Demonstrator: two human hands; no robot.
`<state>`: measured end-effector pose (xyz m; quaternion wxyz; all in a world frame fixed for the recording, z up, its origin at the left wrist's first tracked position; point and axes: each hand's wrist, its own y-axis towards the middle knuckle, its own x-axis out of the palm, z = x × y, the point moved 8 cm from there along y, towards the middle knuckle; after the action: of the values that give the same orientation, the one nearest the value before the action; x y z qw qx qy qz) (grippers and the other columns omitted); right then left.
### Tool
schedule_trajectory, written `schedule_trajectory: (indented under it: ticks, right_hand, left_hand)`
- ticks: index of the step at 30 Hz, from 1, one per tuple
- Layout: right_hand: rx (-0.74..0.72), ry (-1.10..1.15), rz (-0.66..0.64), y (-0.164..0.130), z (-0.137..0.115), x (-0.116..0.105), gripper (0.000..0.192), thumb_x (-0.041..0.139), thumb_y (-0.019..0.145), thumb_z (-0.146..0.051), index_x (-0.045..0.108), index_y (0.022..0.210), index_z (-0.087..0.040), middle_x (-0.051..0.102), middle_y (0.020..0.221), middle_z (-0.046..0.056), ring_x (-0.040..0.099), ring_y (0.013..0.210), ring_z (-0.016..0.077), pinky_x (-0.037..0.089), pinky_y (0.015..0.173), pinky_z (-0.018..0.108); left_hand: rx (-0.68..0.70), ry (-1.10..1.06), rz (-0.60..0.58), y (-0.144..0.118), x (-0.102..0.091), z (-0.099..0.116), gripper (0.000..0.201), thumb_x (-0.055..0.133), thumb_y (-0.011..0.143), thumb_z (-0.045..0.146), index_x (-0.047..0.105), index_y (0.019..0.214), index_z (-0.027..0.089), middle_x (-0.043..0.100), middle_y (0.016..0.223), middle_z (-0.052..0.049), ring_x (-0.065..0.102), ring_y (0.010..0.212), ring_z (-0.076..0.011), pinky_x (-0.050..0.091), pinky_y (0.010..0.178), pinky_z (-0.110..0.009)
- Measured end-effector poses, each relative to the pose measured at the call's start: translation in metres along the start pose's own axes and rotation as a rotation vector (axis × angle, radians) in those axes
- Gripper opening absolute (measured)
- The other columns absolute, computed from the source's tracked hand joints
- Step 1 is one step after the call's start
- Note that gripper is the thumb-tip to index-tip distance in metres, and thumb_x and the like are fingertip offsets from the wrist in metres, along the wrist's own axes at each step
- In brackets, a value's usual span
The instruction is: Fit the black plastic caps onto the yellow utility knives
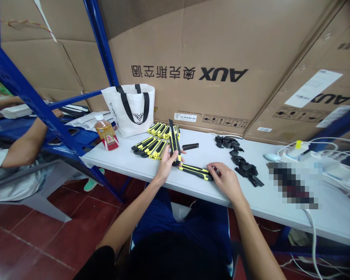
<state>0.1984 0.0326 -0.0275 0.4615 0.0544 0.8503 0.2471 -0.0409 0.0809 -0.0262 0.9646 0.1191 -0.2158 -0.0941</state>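
Left grip: while I watch from the head view, my left hand [167, 163] is wrapped around a yellow-and-black utility knife [174, 144], thumb and fingers pressed on its lower body, the blade end pointing up and away from me.
Right grip: my right hand [226, 179] has its fingertips pinched on the near end of a second knife [196, 172], which lies flat on the white table [151, 165] between the two hands.
Where the knives sit: the held one stands just beyond my left thumb; the lying one runs from my right fingertips toward the left wrist, close to touching the held one's base.
Doing it well: I judge the held knife should stay steady and tilted off my body, with the right hand lifting the flat one by its body, not by the blade end.
Beyond the left grip: a pile of finished knives [156, 143], one loose black slider [190, 146].
Beyond the right grip: a heap of black plastic parts [240, 161].
Readable writing: "AUX" with Chinese characters, upside down, on the large carton [221, 74]; "AUX" again on the carton at right.
Other labels: a logo on the white tote bag [132, 109] and the drink bottle [106, 134] label are too small to read.
Nearby: another person's arm [26, 146] at the far left.
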Motion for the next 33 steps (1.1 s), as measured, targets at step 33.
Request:
schedule_trajectory:
  ticks: [33]
  right_hand:
    - [-0.004, -0.001, -0.016, 0.000, -0.001, 0.002, 0.029, 0.048, 0.109, -0.043, 0.071, 0.103, -0.026, 0.079, 0.103, 0.009, 0.071, 0.091, 0.0277, 0.053, 0.085, 0.041]
  left_hand:
    - [-0.038, 0.028, 0.054, -0.001, -0.005, -0.003, 0.036, 0.070, 0.096, 0.051, 0.055, 0.107, 0.020, 0.070, 0.089, -0.002, 0.058, 0.054, -0.0089, 0.039, 0.041, -0.019]
